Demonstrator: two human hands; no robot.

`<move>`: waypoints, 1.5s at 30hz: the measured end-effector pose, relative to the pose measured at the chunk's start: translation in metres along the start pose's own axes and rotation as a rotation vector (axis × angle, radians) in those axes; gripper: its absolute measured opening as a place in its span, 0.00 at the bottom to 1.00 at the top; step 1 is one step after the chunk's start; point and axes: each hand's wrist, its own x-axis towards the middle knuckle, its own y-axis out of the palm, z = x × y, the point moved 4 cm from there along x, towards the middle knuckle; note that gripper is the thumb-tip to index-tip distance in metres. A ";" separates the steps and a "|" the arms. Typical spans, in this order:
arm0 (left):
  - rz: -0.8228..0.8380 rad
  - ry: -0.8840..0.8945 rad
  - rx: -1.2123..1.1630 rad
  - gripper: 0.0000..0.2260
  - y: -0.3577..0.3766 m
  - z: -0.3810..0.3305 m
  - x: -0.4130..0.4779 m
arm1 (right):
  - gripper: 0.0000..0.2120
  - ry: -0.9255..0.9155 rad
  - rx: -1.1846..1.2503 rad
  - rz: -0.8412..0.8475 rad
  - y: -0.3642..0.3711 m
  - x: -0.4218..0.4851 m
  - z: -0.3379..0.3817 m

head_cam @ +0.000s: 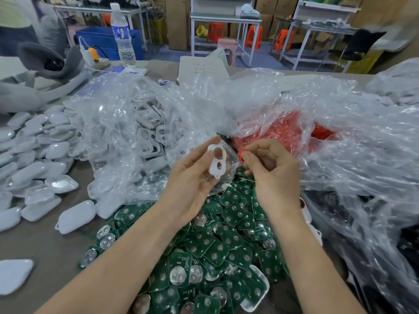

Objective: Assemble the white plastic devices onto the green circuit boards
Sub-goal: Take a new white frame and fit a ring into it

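- The red piece (pixel 241 154) pinched in the right hand (pixel 272 171) is mostly buried under the fingertips, so no clue on its shape.
- The left hand (pixel 190 177) has fingertips tucked out of sight behind the white plastic frame (pixel 216 163) it holds.
- The red parts (pixel 281 130) inside the clear bag (pixel 340 123) are just a smear through the crinkled film.
- The pile of green circuit boards (pixel 226 245) runs off the bottom edge.
- The writing on the paper sheet (pixel 195 69) is too blurry to read.
- There's dark stuff (pixel 335 207) under the plastic on the right, can't tell what.

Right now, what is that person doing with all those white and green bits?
A person is putting small parts together. The left hand holds a white plastic frame with two holes, and the right hand pinches a small red piece beside it. Green circuit boards lie heaped below, none joined to the frame yet.
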 end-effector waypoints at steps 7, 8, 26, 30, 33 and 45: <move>0.017 -0.011 0.038 0.11 0.002 0.007 -0.001 | 0.09 -0.094 -0.063 -0.055 0.008 -0.007 0.001; 0.025 -0.012 0.044 0.11 0.003 0.008 -0.002 | 0.08 -0.111 -0.080 -0.065 0.009 -0.008 0.001; 0.044 0.003 0.166 0.14 0.004 0.009 -0.004 | 0.06 -0.282 -0.258 -0.094 0.010 -0.008 -0.001; 0.012 0.019 0.196 0.13 0.003 0.010 -0.004 | 0.05 -0.293 -0.280 -0.078 0.011 -0.008 -0.001; -0.005 0.037 0.225 0.10 0.003 0.011 -0.005 | 0.05 -0.297 -0.288 -0.076 0.011 -0.008 -0.003; -0.029 0.076 0.286 0.11 0.004 0.013 -0.006 | 0.04 -0.335 -0.331 -0.108 0.013 -0.013 0.002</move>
